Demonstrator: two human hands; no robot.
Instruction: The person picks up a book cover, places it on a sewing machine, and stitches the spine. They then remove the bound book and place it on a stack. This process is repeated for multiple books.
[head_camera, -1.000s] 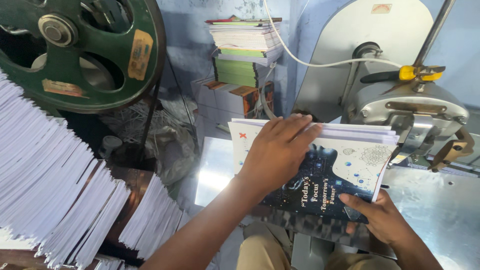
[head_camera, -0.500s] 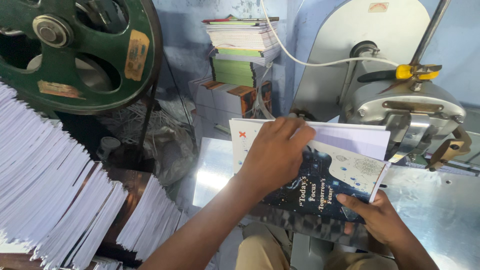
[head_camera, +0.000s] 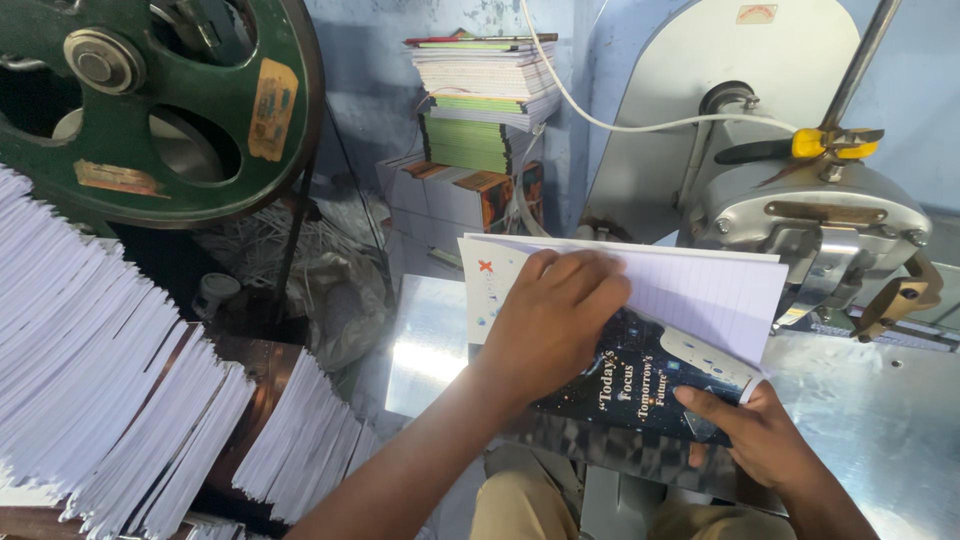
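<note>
Lifted since before, the notebook's ruled pages (head_camera: 700, 295) fan up — left hand (head_camera: 550, 320) flat on the dark-covered notebook (head_camera: 620, 385), right hand (head_camera: 755, 435) pinching its near corner on the steel table (head_camera: 880, 400).

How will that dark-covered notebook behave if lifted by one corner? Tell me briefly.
Probably floppy: the notebook has a thin soft cover, and its lined pages already lift and fan. It looks light. The left hand presses it flat; the right hand grips its edge.
</note>
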